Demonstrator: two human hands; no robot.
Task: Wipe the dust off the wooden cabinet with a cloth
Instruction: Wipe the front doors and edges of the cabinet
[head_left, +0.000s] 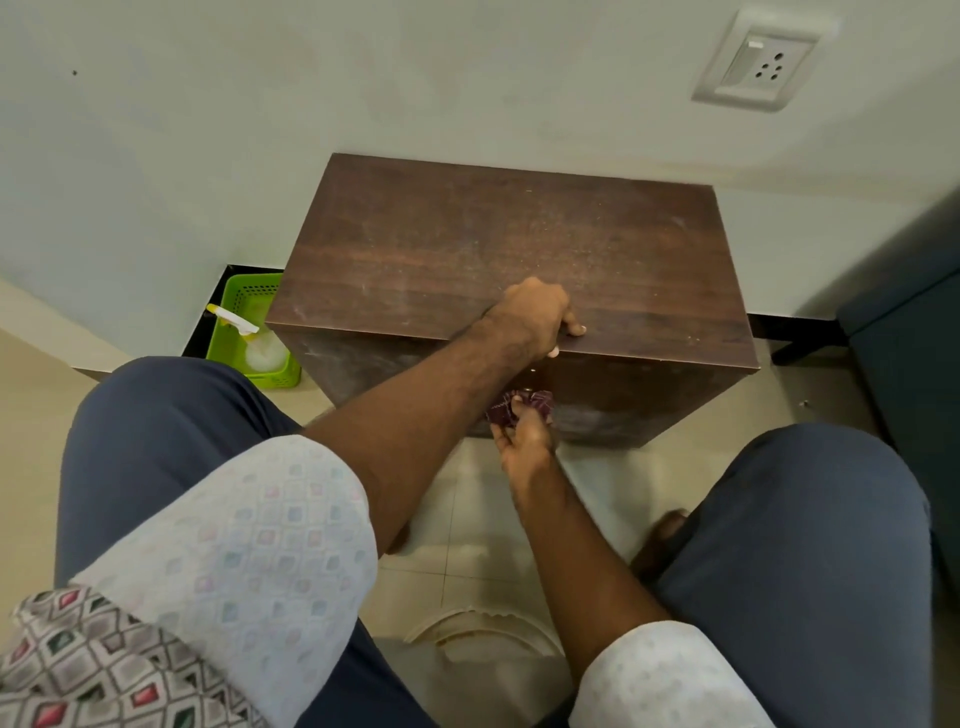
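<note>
A dark brown wooden cabinet (498, 249) stands against the wall, its top speckled with dust and its front face smeared pale. My left hand (535, 314) grips the cabinet's front top edge, fingers curled over it and thumb below. Lower down, my right hand (522, 441) holds a crumpled maroon patterned cloth (519, 408) against the cabinet's front face. Part of the cloth is hidden by my fingers.
A green plastic basket (244, 332) with a white spray bottle (249, 338) sits on the floor left of the cabinet. A dark blue seat (904, 353) stands at the right. My knees flank the cabinet on a tiled floor. A wall socket (761, 62) is above right.
</note>
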